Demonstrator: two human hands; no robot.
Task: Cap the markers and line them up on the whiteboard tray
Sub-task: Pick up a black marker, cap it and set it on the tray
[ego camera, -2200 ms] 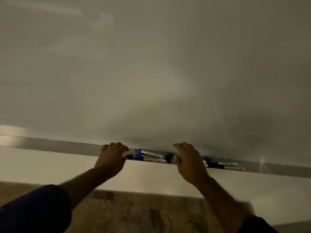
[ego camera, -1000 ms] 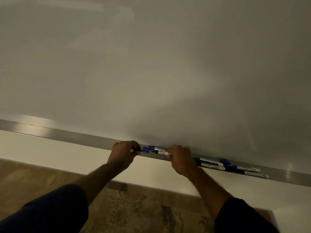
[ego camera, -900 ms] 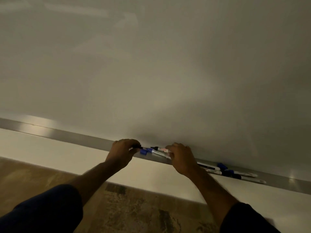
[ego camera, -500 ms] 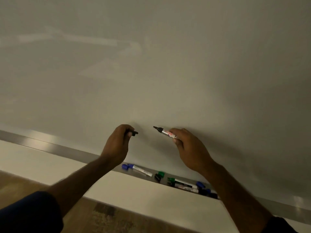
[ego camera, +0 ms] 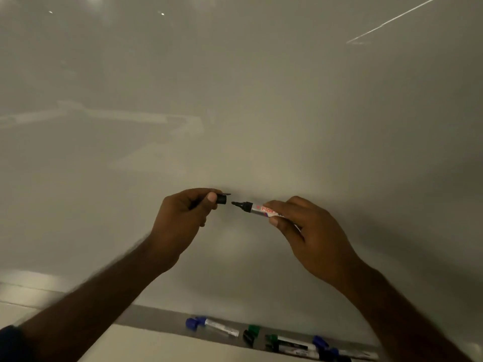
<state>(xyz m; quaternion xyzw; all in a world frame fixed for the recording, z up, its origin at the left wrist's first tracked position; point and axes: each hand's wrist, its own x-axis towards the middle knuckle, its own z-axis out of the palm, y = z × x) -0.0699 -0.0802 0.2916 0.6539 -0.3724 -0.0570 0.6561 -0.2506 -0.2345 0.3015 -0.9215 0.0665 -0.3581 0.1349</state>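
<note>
In front of the whiteboard, my right hand [ego camera: 311, 231] grips an uncapped black marker [ego camera: 256, 208] with its tip pointing left. My left hand [ego camera: 183, 218] pinches a black cap [ego camera: 221, 199] whose open end faces the marker tip, a small gap between them. Below, the metal tray [ego camera: 156, 316] carries a blue-capped marker [ego camera: 211, 326], a loose green cap [ego camera: 253, 330], a loose black cap [ego camera: 247, 337], a green marker [ego camera: 287, 340] and more markers partly hidden behind my right forearm.
The whiteboard [ego camera: 261, 100] fills most of the view, dim with faint reflections. A pale wall strip [ego camera: 156, 346] runs under the tray.
Both hands rose from the tray, the right one with the black marker and the left one with the black cap. Cap and tip have since come closer together.
</note>
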